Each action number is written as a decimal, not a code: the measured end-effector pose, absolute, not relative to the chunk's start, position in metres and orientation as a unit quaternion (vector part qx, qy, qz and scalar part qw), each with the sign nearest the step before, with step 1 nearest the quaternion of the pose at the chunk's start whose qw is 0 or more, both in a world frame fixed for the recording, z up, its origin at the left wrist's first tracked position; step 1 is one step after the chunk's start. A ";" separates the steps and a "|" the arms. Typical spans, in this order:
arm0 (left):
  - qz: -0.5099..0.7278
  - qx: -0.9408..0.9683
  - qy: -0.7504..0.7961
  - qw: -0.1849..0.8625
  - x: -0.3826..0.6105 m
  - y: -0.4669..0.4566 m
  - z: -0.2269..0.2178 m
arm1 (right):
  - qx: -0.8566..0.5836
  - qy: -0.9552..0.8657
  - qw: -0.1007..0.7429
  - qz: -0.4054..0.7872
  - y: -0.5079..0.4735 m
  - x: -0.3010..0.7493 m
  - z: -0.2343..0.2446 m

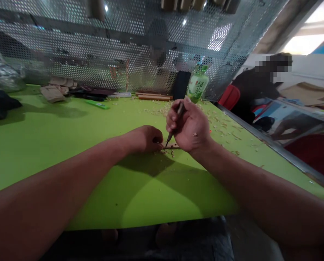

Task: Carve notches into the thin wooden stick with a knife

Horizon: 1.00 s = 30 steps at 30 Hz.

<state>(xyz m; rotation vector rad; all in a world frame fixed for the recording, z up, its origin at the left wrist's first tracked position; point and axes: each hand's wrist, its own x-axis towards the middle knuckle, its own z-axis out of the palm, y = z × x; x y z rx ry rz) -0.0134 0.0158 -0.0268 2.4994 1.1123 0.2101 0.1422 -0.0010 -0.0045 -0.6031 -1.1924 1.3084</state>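
The small wooden strip (175, 147) lies flat on the green worktop (55, 152), directly under the two hands and between them. The left hand (147, 139) has its fingers curled tight and pinches down on the strip's near end. The right hand (190, 127) is closed in a fist around the carving tool (176, 121), with the handle rising out of the top of the grip and the tip slanting down to the wood just beside the left fingertips. The tip sits very close to those fingers, so the cut looks best made in short, shallow pushes directed away from the holding grip. The heel of the right hand braced on the worktop would stop the blade if it slips. The left grip should bear straight down so that the strip neither pivots nor lifts. How deep the tip bites cannot be made out. Pale wood shavings (221, 128) lie scattered beyond the right grip and to its outer side; any under the strip would let it rock. Farther off, past both grips, stand a green drink bottle (197, 85) and a pair of wooden sticks (154, 96) against a perforated metal screen (96, 54). Another person (259, 87) sits well apart on the far right.
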 end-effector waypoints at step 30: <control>0.056 0.893 0.400 0.200 -0.012 0.011 -0.021 | -0.246 -0.589 0.600 0.482 -0.013 0.139 -0.012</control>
